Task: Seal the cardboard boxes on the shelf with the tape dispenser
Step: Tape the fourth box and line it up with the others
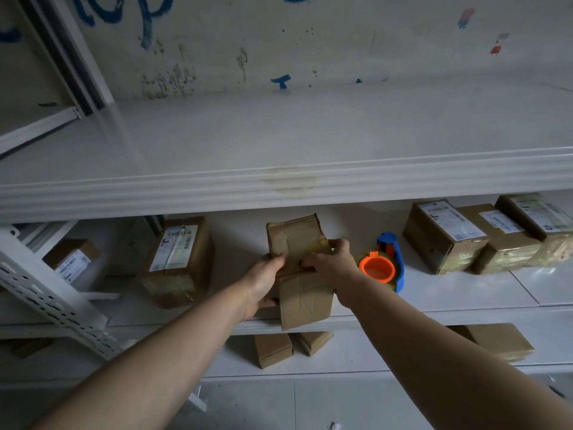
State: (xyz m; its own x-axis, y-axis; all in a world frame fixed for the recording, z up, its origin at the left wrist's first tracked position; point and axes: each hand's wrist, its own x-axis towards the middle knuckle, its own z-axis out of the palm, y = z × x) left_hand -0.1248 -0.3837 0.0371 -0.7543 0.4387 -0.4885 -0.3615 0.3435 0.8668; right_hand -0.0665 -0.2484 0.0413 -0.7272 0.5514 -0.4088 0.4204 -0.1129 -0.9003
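Observation:
A plain cardboard box stands at the front edge of the middle shelf, with tape across its upper part. My left hand grips its left side, thumb on the front face and fingers curled round the edge. My right hand holds the box's right side near the top, its fingers pressing on the taped seam. The blue tape dispenser with an orange core lies on the shelf just right of my right hand; neither hand touches it.
Labelled boxes sit in a row at the right of the middle shelf, another labelled box at the left. More boxes lie on the shelf below. The upper shelf's rail overhangs. A perforated white upright crosses at the left.

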